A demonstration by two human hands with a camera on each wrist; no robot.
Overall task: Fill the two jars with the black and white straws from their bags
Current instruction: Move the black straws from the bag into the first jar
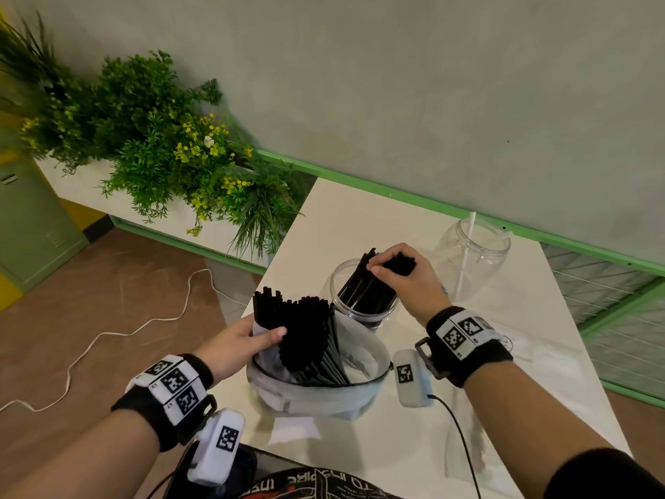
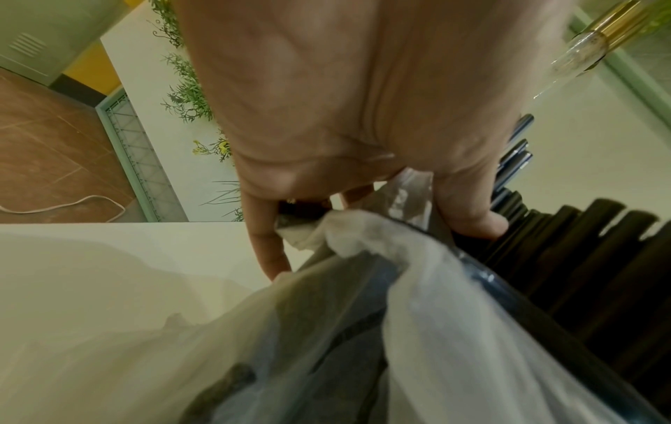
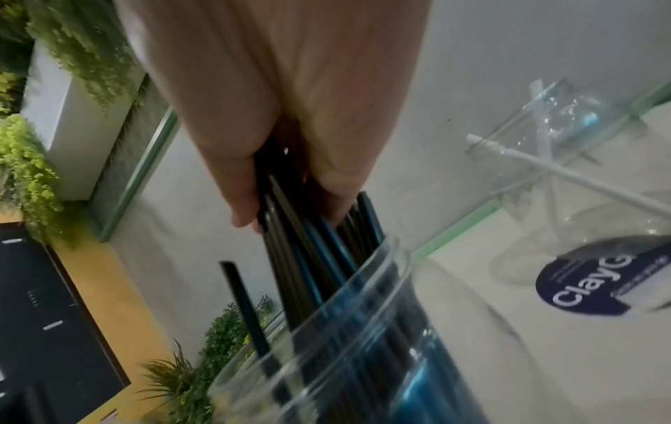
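Note:
A clear plastic bag [image 1: 324, 401] of black straws [image 1: 306, 333] stands open at the table's near edge. My left hand [image 1: 244, 340] grips its left rim, thumb [image 2: 468, 218] inside against the straws. Behind the bag stands a clear jar [image 1: 363, 304] with black straws leaning in it. My right hand [image 1: 403, 271] grips a bundle of black straws [image 3: 312, 229] whose lower ends are inside that jar [image 3: 363, 344]. A second clear jar [image 1: 471, 253] at the back right holds one white straw [image 1: 466, 253]. No bag of white straws is in view.
The white table [image 1: 503, 372] ends close on the left at an edge [image 1: 280, 253] above brown floor with a white cable [image 1: 108, 333]. Green plants [image 1: 162, 149] fill a planter at the left. A grey wall and green rail run behind the jars.

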